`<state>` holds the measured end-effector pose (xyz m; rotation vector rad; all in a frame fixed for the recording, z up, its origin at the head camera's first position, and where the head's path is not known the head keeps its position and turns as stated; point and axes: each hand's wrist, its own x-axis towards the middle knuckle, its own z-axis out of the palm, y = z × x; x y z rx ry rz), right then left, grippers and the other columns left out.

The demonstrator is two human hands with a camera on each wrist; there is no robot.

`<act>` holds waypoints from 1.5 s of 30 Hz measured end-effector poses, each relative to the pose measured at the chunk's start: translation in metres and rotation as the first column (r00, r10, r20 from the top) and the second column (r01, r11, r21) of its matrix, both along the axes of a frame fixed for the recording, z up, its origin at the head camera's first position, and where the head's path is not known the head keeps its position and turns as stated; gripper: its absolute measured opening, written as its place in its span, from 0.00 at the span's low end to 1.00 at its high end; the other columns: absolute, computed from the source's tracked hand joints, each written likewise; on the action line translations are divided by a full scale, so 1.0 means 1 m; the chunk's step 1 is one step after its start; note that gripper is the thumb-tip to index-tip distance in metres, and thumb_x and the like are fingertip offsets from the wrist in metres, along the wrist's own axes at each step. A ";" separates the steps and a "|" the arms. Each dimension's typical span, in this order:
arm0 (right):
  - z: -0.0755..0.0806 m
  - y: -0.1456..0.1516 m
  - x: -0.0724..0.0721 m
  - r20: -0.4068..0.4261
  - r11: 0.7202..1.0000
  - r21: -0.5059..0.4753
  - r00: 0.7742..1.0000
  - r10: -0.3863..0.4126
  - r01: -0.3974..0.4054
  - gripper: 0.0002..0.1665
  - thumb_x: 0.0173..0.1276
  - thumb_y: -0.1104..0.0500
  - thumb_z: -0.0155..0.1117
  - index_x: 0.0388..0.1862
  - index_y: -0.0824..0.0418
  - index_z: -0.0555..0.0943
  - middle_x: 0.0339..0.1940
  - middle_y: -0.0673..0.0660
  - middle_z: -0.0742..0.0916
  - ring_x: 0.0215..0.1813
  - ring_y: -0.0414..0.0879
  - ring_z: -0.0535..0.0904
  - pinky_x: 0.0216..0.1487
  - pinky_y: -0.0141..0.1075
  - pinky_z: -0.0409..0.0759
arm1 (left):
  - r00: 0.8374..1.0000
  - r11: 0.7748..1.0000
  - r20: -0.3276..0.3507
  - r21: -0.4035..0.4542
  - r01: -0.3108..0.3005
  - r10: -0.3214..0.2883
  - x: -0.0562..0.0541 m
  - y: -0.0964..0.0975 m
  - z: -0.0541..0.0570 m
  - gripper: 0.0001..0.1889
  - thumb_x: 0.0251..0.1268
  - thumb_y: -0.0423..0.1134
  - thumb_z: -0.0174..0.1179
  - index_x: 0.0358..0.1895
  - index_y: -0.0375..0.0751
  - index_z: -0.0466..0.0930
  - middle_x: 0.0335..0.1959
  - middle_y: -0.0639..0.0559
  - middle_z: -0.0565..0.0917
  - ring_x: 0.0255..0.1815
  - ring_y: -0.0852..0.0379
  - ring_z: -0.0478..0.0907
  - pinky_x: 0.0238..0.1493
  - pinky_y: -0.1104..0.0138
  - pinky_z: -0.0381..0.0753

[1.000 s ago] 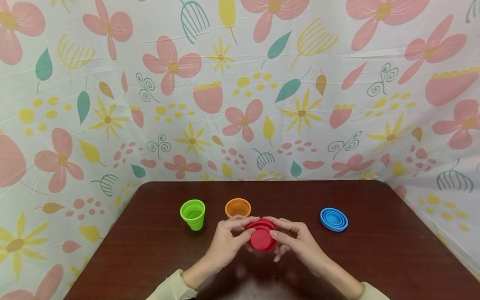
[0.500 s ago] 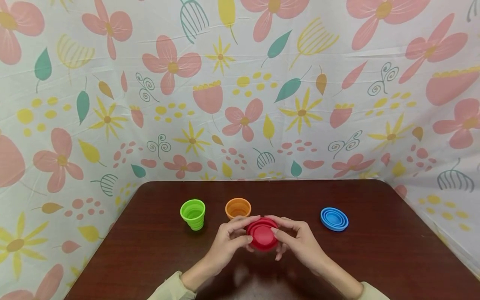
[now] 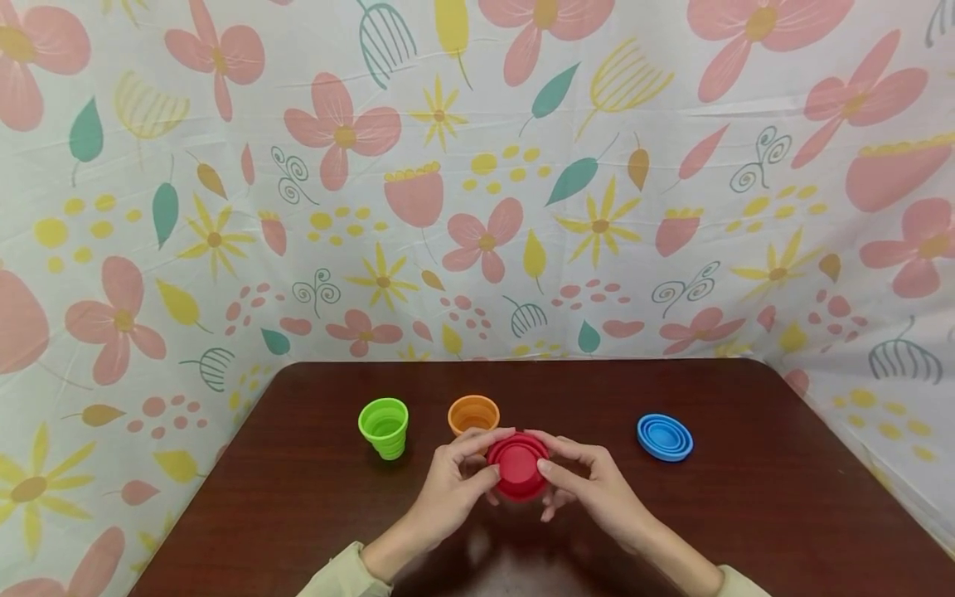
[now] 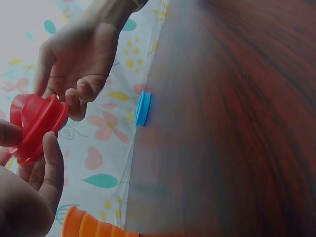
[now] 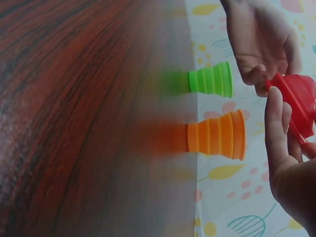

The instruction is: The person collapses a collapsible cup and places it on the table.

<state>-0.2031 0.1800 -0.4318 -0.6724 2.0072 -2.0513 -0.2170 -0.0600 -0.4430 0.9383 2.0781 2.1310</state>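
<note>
Both hands hold a red collapsible cup (image 3: 518,466) above the table, with its round base facing the head camera. My left hand (image 3: 451,481) grips its left rim, thumb on the near face and fingers behind. On the opposite side my right hand (image 3: 593,481) pinches the rim between thumb and fingers. In the left wrist view the red cup (image 4: 38,126) looks partly folded, its rings bunched together. Just behind the hands stands an orange collapsible cup (image 3: 473,410), extended and partly hidden by the left fingers.
A green collapsible cup (image 3: 384,424) stands extended at the left of the dark wooden table (image 3: 298,497). To the right lies a blue collapsible cup (image 3: 665,437), folded flat. A flowered cloth (image 3: 477,166) hangs behind the table.
The red cup's base tilts and shifts slightly between the fingers, and the thumbs move a little on it. The green, orange and blue cups stay in place.
</note>
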 end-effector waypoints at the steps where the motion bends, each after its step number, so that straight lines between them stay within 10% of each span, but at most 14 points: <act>1: 0.000 0.000 0.000 0.000 1.000 -0.009 1.000 0.013 -0.013 0.28 0.81 0.63 0.59 0.78 0.66 0.72 0.57 0.70 0.81 0.30 0.55 0.86 0.38 0.58 0.89 | 1.000 1.000 -0.001 -0.008 -0.011 0.011 0.000 0.000 0.000 0.23 0.72 0.25 0.61 0.68 0.36 0.81 0.55 0.38 0.79 0.33 0.57 0.84 0.29 0.62 0.88; 23: -0.001 0.000 0.000 -0.043 0.999 0.033 0.998 -0.041 0.042 0.30 0.78 0.64 0.64 0.77 0.66 0.73 0.53 0.71 0.84 0.26 0.58 0.86 0.36 0.54 0.89 | 0.994 0.990 -0.001 0.081 0.112 -0.112 0.002 0.002 -0.003 0.33 0.66 0.23 0.66 0.75 0.34 0.72 0.60 0.31 0.73 0.48 0.45 0.85 0.41 0.61 0.90; 30: -0.001 -0.001 0.000 -0.057 0.999 -0.008 0.997 0.048 -0.048 0.35 0.74 0.67 0.66 0.79 0.66 0.70 0.66 0.72 0.80 0.34 0.67 0.85 0.36 0.56 0.89 | 0.998 0.998 0.048 0.032 0.046 -0.047 0.003 0.005 0.000 0.34 0.63 0.22 0.66 0.74 0.41 0.76 0.60 0.39 0.74 0.45 0.48 0.86 0.35 0.58 0.91; 45: -0.005 -0.005 0.000 -0.101 0.999 0.034 0.995 -0.029 0.032 0.37 0.71 0.68 0.71 0.77 0.68 0.72 0.65 0.74 0.81 0.34 0.70 0.84 0.33 0.50 0.90 | 0.994 0.996 0.072 -0.032 -0.085 0.087 0.005 0.013 0.002 0.34 0.59 0.20 0.65 0.70 0.45 0.81 0.56 0.40 0.75 0.35 0.51 0.86 0.29 0.63 0.89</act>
